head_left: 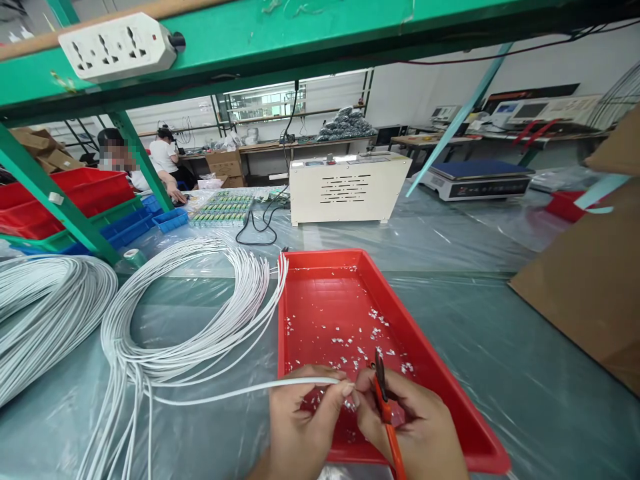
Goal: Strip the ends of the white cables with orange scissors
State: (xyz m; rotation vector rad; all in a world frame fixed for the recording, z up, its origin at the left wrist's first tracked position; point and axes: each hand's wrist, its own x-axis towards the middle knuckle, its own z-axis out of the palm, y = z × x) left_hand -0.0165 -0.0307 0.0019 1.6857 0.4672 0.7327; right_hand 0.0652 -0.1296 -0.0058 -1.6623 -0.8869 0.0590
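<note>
Over the near part of a red tray (320, 293), my left hand (305, 413) is closed on a white cable (240, 389), pinching it close to its end between thumb and finger. My right hand (415, 420) is closed around orange-handled cutting pliers (387, 407), their dark jaws pointing up and away. Its thumb and forefinger meet at the cable's tip, right beside my left fingertips; the very tip is hidden there. Small white and silvery scraps (360, 350) lie scattered in the tray. The cable runs left to a large white coil (190, 333).
A second coil of white cable (55, 307) lies at far left. Behind the tray stands a cream metal box (345, 190), with a scale (480, 180) to its right. A cardboard box (590, 280) borders the right side. A green beam (300, 33) crosses overhead. Two people sit farther back.
</note>
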